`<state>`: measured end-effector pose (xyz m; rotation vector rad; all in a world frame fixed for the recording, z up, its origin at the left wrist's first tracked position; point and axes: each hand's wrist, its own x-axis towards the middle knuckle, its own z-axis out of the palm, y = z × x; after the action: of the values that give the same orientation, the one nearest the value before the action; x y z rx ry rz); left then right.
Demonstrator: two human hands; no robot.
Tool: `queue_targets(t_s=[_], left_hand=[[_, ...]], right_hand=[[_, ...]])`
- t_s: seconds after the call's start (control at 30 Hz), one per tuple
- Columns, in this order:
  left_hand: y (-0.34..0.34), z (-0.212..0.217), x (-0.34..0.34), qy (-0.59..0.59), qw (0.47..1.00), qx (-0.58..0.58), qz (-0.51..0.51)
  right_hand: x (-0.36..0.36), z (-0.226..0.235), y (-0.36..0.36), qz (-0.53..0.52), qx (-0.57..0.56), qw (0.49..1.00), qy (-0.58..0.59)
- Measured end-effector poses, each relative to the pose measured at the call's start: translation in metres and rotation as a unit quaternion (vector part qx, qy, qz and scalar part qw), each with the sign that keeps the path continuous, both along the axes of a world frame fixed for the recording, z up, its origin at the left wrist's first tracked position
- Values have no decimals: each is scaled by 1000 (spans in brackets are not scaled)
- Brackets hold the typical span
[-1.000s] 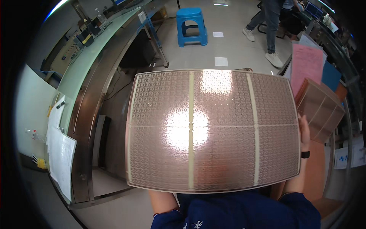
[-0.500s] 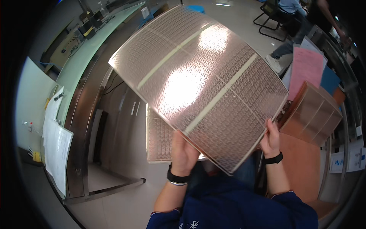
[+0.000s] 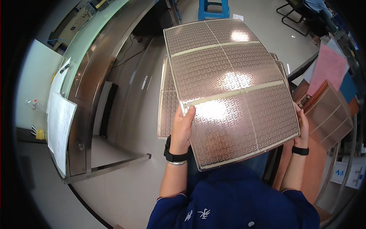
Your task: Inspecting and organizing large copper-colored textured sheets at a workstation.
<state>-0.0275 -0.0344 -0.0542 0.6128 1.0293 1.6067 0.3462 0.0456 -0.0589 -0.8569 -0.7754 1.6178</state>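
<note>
Swung round since the earlier frame, the panel has its long sides running away from the body rather than slanting across, and more of the stool shows beyond its far edge. Well to the panel's left, papers lie along the table. Nearer, partly covered by the panel's left side, are the lower panels, of the same patterned, coppery kind.

At the panel's left edge, the left hand grips with the thumb laid over the top face, its fingers hidden below; half a second ago it held nearer the middle of a long side. The panel itself is held up in front of the torso, over the lap. At its right edge, close to the near corner, the right hand holds the side; how far its fingers reach underneath cannot be seen. Just right of that are a pile of similar panels and a pink sheet.

The step in hand seems to be turning the panel; shifting it further would call for even support from both sides.
</note>
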Motion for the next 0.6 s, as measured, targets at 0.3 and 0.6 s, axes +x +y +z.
queue_targets(t_s=[0.3, 0.6], left_hand=[[0, -26, -11, 76, 995, -55, -16], [-1, -30, -10, 115, 991, -74, -6]], right_hand=[[2, -18, -5, 49, 49, 972, -226], [-9, -20, -9, 30, 47, 974, -219]])
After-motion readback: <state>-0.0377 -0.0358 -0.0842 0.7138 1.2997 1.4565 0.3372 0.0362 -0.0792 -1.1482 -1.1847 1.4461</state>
